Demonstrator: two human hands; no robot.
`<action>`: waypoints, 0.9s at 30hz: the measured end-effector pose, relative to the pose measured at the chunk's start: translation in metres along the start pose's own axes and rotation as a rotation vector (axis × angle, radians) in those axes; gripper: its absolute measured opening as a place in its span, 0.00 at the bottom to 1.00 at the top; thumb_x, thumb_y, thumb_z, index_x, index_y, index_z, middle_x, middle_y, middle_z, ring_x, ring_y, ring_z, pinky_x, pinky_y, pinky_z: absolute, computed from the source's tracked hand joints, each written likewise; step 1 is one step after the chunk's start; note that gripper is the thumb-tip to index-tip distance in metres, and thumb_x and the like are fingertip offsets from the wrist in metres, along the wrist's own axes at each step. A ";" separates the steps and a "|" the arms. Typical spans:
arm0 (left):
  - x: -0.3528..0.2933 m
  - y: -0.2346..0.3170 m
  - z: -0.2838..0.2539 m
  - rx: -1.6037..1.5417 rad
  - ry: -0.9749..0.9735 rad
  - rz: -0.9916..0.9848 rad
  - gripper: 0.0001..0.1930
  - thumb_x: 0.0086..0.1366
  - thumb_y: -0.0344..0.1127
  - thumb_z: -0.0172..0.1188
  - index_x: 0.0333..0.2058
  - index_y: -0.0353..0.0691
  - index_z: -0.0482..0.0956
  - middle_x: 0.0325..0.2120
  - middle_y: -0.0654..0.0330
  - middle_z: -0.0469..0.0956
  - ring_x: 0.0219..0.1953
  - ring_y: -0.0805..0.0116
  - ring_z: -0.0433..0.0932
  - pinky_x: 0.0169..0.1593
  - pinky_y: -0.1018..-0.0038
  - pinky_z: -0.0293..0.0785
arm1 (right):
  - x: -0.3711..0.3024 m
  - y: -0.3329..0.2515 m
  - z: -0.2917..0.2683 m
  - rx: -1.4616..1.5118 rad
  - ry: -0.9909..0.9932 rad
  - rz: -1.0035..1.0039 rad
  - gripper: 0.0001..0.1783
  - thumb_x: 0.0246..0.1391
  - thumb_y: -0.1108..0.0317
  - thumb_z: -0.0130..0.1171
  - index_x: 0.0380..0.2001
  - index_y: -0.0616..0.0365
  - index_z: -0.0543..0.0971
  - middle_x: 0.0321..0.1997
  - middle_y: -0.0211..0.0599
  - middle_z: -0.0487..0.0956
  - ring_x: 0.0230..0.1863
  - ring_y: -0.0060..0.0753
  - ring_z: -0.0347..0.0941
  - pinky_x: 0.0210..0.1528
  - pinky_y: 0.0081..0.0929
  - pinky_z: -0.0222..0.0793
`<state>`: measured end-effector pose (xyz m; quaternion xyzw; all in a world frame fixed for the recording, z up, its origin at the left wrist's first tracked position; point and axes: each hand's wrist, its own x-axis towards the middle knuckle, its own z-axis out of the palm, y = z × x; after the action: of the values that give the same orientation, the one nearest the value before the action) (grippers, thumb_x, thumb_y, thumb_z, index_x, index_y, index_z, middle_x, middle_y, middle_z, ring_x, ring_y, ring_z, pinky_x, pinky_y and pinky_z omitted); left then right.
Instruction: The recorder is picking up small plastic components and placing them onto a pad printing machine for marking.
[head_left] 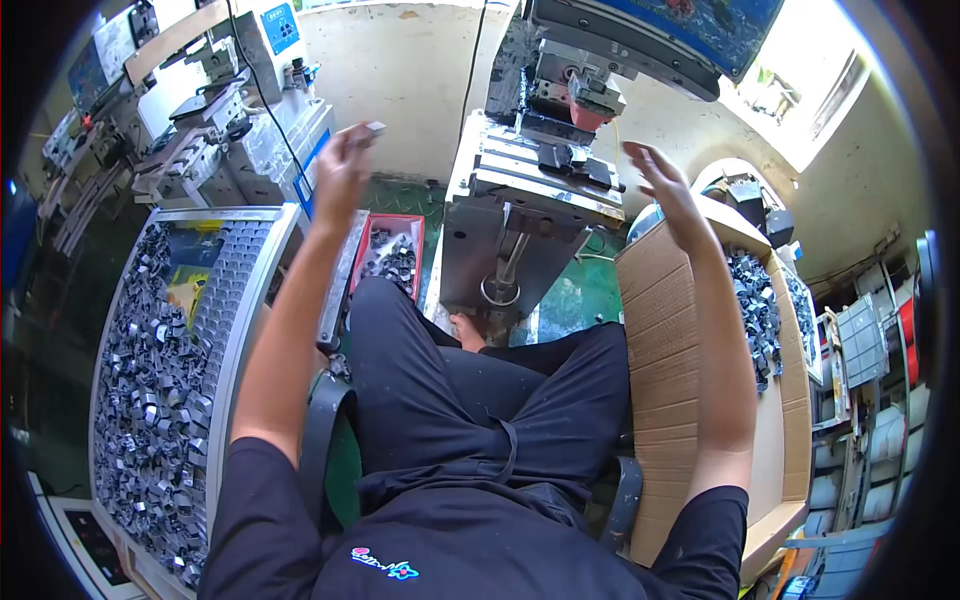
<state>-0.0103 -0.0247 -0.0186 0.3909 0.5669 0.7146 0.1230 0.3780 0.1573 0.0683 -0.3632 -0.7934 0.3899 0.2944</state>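
My left hand (343,172) is raised on the left of the machine, fingers closed on a small silvery metal piece (376,128) at their tips. On the other side, my right hand (668,192) hovers to the right of the machine's bed, fingers stretched out and nothing visible in them. Between the hands stands a pad printing machine (478,235). Its reddish pad (590,117) hangs above a dark fixture (577,163) on the slotted metal bed. Whether a piece sits in the fixture is too small to tell.
A metal-framed tray (228,385) at left holds a heap of small metal pieces, with others in rows. A red bin (418,262) of pieces stands beyond my left knee. A cardboard box (668,370) with pieces stands at right. Another machine (262,150) is at back left.
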 end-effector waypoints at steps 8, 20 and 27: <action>-0.003 -0.037 -0.208 0.254 0.333 -0.125 0.24 0.65 0.54 0.63 0.44 0.35 0.82 0.21 0.73 0.71 0.18 0.86 0.56 0.21 0.83 0.51 | -0.016 0.163 -0.107 -0.684 0.625 0.189 0.24 0.63 0.52 0.52 0.51 0.60 0.77 0.54 0.54 0.77 0.58 0.52 0.72 0.60 0.37 0.65; -0.003 -0.067 -0.308 0.468 0.414 -0.226 0.18 0.66 0.39 0.64 0.47 0.30 0.80 0.42 0.58 0.82 0.44 0.74 0.79 0.52 0.79 0.71 | -0.046 0.221 -0.109 -0.740 0.225 0.324 0.31 0.61 0.51 0.54 0.62 0.58 0.67 0.62 0.53 0.71 0.65 0.52 0.65 0.65 0.38 0.60; -0.004 -0.105 -0.354 0.566 0.356 -0.155 0.20 0.64 0.35 0.65 0.49 0.26 0.77 0.42 0.53 0.82 0.42 0.72 0.80 0.49 0.79 0.74 | -0.042 0.232 -0.104 -0.742 0.222 0.285 0.30 0.63 0.52 0.52 0.62 0.58 0.67 0.63 0.53 0.71 0.65 0.51 0.65 0.66 0.38 0.60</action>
<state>-0.2830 -0.2451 -0.1336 0.2345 0.7833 0.5745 -0.0370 0.5605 0.2659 -0.0783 -0.5908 -0.7852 0.0728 0.1705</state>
